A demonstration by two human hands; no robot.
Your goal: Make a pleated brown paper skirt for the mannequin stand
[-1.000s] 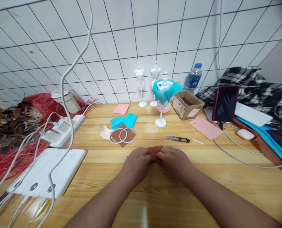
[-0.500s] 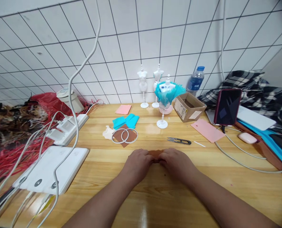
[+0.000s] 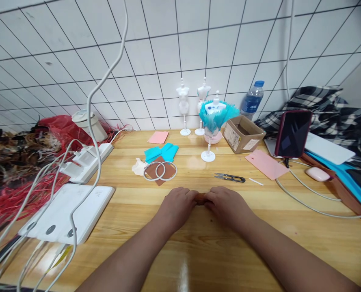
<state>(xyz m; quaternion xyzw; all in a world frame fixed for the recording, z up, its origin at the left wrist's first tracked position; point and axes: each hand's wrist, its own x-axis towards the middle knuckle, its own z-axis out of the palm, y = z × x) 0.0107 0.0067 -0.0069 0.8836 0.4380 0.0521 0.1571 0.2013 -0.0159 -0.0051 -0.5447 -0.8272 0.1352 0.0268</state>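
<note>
Between my hands is a small brown piece (image 3: 201,198), rolled or folded, low over the wooden table (image 3: 198,251). My left hand (image 3: 178,202) is closed on its left end and my right hand (image 3: 225,205) on its right end. The fingers hide most of it, so its full shape does not show. Beyond my left hand, two white rings (image 3: 151,172) overlap on a flat brown square (image 3: 160,178). Turquoise folded pieces (image 3: 152,154) and a crumpled cream scrap (image 3: 139,166) lie around them. Past my right hand are black thread snips (image 3: 230,177) and a thin white stick (image 3: 256,181).
White mini mannequins stand at the back, one wearing a turquoise frilled piece (image 3: 213,117). Beside them are a cardboard box (image 3: 244,136) and a bottle (image 3: 252,101). A phone (image 3: 293,134) stands right; a white charging station (image 3: 67,213) and trailing cables (image 3: 99,158) occupy the left.
My fingers have drawn slightly nearer along the brown piece, and less of it shows between them. The whole view has shifted a little; the other things lie as before.
</note>
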